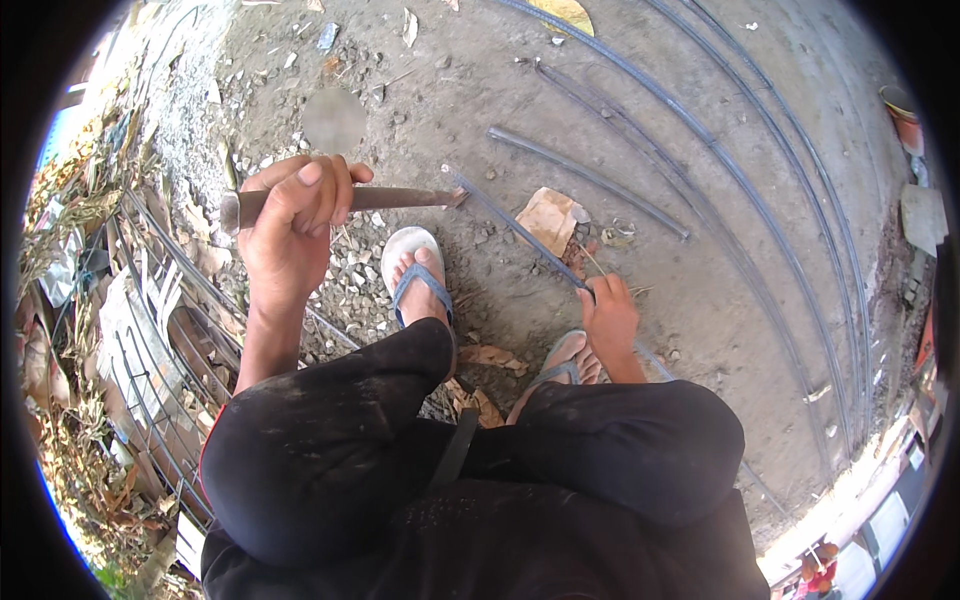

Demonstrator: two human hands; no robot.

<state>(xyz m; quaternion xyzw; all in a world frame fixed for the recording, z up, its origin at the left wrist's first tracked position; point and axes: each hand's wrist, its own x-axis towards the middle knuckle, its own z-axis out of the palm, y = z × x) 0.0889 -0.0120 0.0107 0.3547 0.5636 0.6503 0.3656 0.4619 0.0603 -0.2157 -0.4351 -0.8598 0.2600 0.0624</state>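
Level above the ground, a brown rod-shaped tool (pixel 405 198) is held in my left hand (pixel 290 215), fingers wrapped round its thicker end. The tool's narrow, rusty-looking tip meets the far end of a thin steel rebar (pixel 520 232); whether it is hooked on or only touching is too small to tell. My right hand (pixel 610 315) is closed round that same rebar lower down, beside my right foot. The rebar runs on behind my right knee. A crumpled piece of brown paper (pixel 548 218) lies just beyond it.
Several long bars (pixel 720 150) curve across the ground on the right, with a shorter bar (pixel 590 180) nearer. At the left lie dry leaves and debris (pixel 75 400) with bent wire rods (pixel 150 390). Gravel (pixel 350 265) surrounds my sandalled left foot (pixel 418 280). A rusty can (pixel 903 120) stands far right.
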